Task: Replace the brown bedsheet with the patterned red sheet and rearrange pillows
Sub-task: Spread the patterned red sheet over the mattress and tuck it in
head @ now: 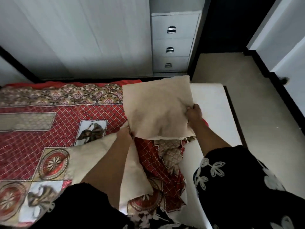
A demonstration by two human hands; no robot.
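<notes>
The patterned red sheet (54, 123) covers most of the bed, and its near right corner lies bunched in folds (165, 159). I hold a beige pillow (156, 108) above the bed's right end. My left hand (127, 131) grips its lower left corner and my right hand (194, 113) grips its right edge. A second beige pillow (92, 156) lies on the sheet under my left forearm. The bare white mattress (212, 106) shows at the right end of the bed. No brown sheet is in view.
White wardrobe doors (82, 35) and a white drawer unit (173, 43) with three metal handles stand beyond the bed. Beige floor (257, 103) runs along the right side, bordered by dark skirting and a white wall.
</notes>
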